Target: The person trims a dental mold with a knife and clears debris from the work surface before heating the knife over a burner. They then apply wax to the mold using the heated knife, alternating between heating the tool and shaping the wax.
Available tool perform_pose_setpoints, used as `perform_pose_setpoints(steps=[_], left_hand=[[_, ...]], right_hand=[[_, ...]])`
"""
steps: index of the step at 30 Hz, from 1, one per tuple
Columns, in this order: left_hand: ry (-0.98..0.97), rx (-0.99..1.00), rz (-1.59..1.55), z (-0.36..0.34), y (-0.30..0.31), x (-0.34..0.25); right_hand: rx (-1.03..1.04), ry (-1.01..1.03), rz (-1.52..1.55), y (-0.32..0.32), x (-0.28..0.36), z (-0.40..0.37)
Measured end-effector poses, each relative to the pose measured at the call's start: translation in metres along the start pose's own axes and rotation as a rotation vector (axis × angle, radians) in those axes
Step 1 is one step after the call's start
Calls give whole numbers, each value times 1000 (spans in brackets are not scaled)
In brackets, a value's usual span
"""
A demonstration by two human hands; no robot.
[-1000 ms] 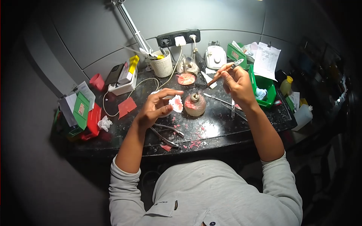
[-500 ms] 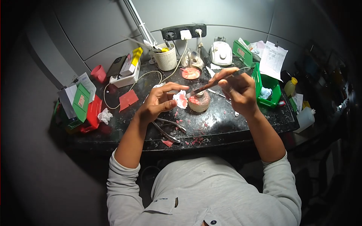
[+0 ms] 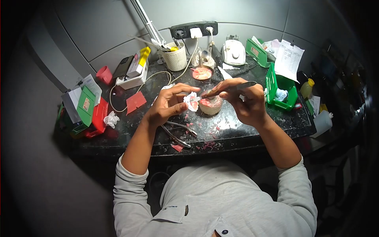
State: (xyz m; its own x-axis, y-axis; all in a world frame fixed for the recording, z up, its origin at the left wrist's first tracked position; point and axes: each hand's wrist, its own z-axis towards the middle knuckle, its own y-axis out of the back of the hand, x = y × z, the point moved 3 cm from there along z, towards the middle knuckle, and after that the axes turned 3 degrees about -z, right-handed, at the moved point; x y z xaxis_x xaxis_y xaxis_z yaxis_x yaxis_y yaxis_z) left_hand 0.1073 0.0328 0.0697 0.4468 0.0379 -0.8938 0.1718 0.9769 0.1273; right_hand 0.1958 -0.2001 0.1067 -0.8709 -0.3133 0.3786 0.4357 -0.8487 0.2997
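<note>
My left hand (image 3: 168, 103) grips a small white piece with pink material on it (image 3: 192, 101) between thumb and fingers. My right hand (image 3: 246, 100) is closed on a knife-like tool (image 3: 231, 89), whose tip meets or nearly meets the white piece's right side. Just behind the tool stands a round, pink-stained burner-like jar (image 3: 210, 106), its top partly covered by the tool. A round dish of pink material (image 3: 202, 73) lies farther back.
Pink scraps (image 3: 206, 145) and a curved metal instrument (image 3: 176, 136) lie near the front edge. A pink sheet (image 3: 136, 102), a red bin (image 3: 97, 120) and a white basket (image 3: 175, 59) stand left; a green bin (image 3: 286, 94) stands right.
My right hand and the tool have lowered slightly, and the tool lies flatter. The white piece has turned a little in my left hand. The whole view has shifted slightly.
</note>
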Motion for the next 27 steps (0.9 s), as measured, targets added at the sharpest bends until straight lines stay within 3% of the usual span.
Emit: perform_pose_setpoints(steps=[10, 16, 18, 23, 25, 27], left_hand=[[32, 10, 29, -1, 3, 3], [61, -16, 79, -2, 4, 2], [52, -17, 90, -2, 5, 1], [-108, 10, 105, 3, 7, 4], [-138, -5, 64, 3, 8, 4], [-70, -45, -31, -2, 8, 6]], right_hand=[[-28, 70, -46, 0, 1, 0], [62, -56, -73, 3, 1, 1], [-65, -57, 116, 1, -8, -2], [17, -66, 37, 7, -4, 0], [-26, -271, 262, 7, 3, 2], [-24, -275, 336, 10, -1, 0]])
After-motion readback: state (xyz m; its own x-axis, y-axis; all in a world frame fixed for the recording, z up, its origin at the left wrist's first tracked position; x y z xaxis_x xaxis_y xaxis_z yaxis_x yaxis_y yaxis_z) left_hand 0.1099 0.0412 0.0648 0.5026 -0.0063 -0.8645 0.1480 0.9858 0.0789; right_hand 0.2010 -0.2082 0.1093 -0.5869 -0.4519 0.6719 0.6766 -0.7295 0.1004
